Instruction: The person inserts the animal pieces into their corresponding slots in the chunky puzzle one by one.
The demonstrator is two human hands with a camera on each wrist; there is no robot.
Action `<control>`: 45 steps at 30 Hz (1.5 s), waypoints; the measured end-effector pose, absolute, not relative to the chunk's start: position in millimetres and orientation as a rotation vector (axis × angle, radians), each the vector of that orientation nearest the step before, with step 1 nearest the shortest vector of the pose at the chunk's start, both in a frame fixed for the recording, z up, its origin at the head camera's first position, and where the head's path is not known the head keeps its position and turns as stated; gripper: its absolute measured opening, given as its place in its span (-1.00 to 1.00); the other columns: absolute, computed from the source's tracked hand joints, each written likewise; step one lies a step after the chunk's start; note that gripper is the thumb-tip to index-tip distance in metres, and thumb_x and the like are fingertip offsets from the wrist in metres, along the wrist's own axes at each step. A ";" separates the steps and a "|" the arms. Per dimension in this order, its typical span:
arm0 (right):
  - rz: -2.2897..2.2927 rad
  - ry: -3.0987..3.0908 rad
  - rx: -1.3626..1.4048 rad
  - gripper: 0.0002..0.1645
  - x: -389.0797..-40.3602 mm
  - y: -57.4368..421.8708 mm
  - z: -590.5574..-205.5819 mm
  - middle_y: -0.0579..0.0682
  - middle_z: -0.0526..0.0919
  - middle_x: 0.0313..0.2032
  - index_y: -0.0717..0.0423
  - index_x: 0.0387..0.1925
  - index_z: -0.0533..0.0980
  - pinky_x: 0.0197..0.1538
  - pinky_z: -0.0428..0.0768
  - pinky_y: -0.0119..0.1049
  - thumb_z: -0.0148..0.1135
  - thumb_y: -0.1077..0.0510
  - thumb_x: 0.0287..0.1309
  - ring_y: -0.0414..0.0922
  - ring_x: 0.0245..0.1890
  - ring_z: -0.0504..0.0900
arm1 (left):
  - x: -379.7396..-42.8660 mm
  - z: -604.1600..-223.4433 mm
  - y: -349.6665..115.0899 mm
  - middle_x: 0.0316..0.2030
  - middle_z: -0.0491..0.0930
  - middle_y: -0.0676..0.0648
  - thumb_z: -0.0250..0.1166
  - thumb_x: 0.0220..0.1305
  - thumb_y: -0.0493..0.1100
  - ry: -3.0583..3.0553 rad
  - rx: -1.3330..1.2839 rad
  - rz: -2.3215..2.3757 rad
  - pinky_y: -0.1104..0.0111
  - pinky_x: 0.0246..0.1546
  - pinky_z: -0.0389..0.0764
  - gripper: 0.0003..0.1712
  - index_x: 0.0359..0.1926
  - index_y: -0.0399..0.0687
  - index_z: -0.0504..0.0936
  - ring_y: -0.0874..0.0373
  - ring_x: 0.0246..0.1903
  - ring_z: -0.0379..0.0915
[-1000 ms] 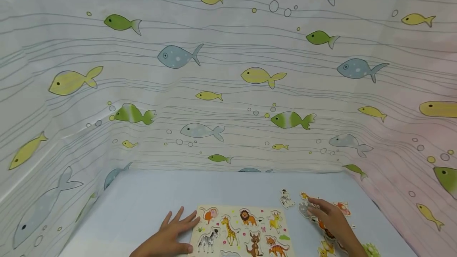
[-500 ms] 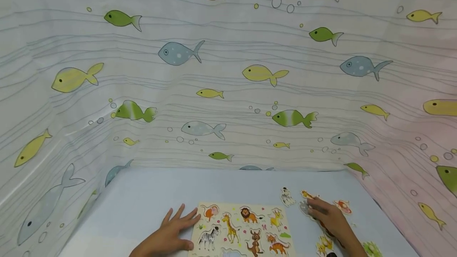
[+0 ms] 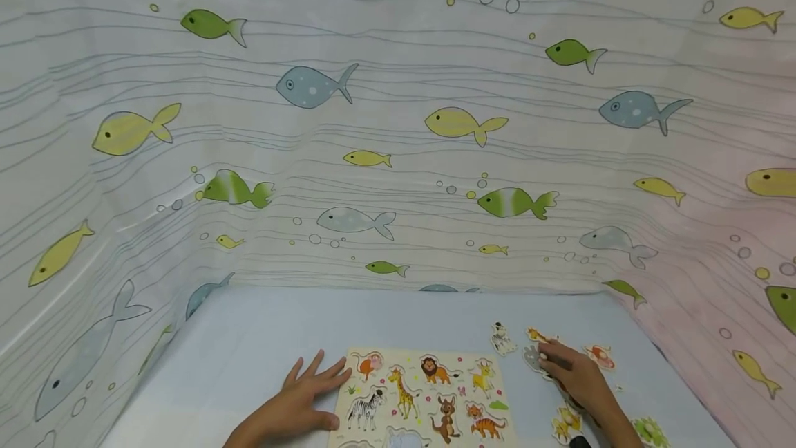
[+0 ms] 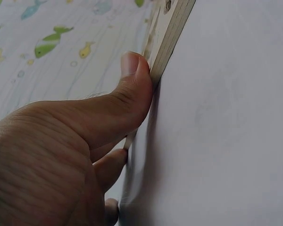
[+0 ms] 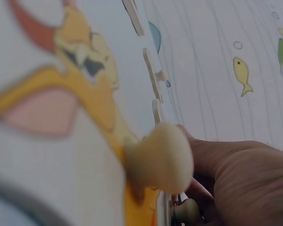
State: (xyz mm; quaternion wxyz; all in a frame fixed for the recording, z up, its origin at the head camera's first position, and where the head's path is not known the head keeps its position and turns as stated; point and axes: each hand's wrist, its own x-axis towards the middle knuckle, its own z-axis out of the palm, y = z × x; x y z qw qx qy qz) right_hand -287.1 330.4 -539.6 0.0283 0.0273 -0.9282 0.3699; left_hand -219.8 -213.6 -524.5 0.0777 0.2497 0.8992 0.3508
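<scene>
In the head view my left hand (image 3: 297, 403) rests with spread fingers against the left edge of a wooden animal puzzle board (image 3: 342, 393). The left wrist view shows its thumb (image 4: 134, 70) touching the board's side (image 4: 172, 40). My right hand (image 3: 578, 375) is over the loose pieces at the right, with thumb and index finger pinching at the knob of a grey animal puzzle piece (image 3: 532, 358). A giraffe piece (image 3: 536, 334) lies just beyond the fingers. In the right wrist view a yellow-orange piece (image 5: 96, 94) with a round wooden knob (image 5: 162, 157) partly hides the fingers.
A zebra piece (image 3: 502, 339) lies between board and right hand. A monkey piece (image 3: 600, 356), a yellow piece (image 3: 566, 424) and a green piece (image 3: 649, 432) lie around the right arm. Fish-patterned curtain (image 3: 398, 123) surrounds the white table (image 3: 280, 323).
The head view has tilted slightly upward-to-downward, so the table scene sits a little higher in it. Both hands hold nearly the same places relative to board and pieces.
</scene>
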 end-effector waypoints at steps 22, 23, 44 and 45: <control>0.937 -2.875 0.055 -0.60 -285.6 323.1 -543.4 0.13 0.63 0.20 0.08 0.08 0.67 0.28 0.44 0.28 0.37 0.08 0.22 0.22 0.32 0.47 | -214.4 -523.7 -213.8 0.49 0.19 -0.25 0.43 -0.03 0.27 2.679 0.725 1.060 -0.46 0.29 -0.57 0.00 0.42 -0.01 0.40 -0.55 0.48 -0.39; 0.943 -2.871 0.056 -0.61 -285.4 323.0 -543.3 0.13 0.64 0.20 0.08 0.07 0.67 0.28 0.44 0.28 0.37 0.09 0.22 0.22 0.32 0.47 | -214.4 -523.9 -213.8 0.49 0.19 -0.24 0.43 -0.03 0.27 2.682 0.725 1.058 -0.46 0.29 -0.57 0.00 0.42 -0.01 0.40 -0.55 0.48 -0.39; 1.029 -2.609 0.198 -0.68 -282.4 321.8 -531.1 0.07 0.67 0.16 0.04 0.09 0.63 -0.13 0.67 -0.53 0.23 0.06 0.37 -0.65 -0.07 0.52 | -217.9 -523.7 -213.0 0.50 0.17 -0.21 0.42 -0.01 0.29 2.708 0.710 1.028 -0.44 0.32 -0.56 0.00 0.42 0.01 0.39 -0.52 0.50 -0.36; 1.038 -2.585 0.213 -0.69 -282.5 321.3 -530.2 0.08 0.68 0.15 0.05 0.08 0.63 -0.15 0.63 -0.60 0.24 0.09 0.36 -0.71 -0.07 0.45 | -218.8 -523.7 -212.8 0.50 0.18 -0.20 0.42 -0.01 0.30 2.714 0.710 1.021 -0.44 0.32 -0.55 0.00 0.42 0.02 0.40 -0.52 0.50 -0.36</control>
